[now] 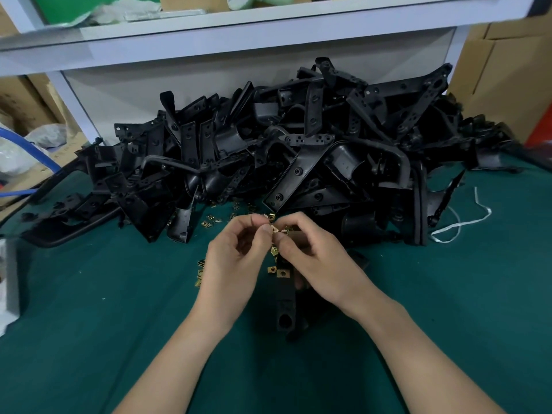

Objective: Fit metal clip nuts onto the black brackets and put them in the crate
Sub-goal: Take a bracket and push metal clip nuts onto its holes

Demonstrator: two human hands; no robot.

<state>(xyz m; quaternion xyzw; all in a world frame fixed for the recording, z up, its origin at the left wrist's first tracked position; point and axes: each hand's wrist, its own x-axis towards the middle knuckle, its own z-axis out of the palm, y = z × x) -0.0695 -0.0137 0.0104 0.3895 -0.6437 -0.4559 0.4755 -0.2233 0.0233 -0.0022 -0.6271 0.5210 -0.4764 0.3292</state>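
My left hand [236, 258] and my right hand [313, 261] meet at the middle of the green table, fingertips together. Between them they pinch small brass-coloured clip nuts [274, 230]; the right hand holds a few more by its fingers. Below the hands lies a black bracket [285, 297] on the table, with a clip nut [283, 274] on its upper end. More loose clip nuts [210, 223] lie scattered in front of the big pile of black brackets [298, 150]. No crate is in view.
The pile fills the back of the green table [104, 309] under a white shelf [239, 34]. A white string [460, 225] lies at the right. Cardboard boxes [501, 79] stand at the right, and a blue hose [33, 150] and bags at the left.
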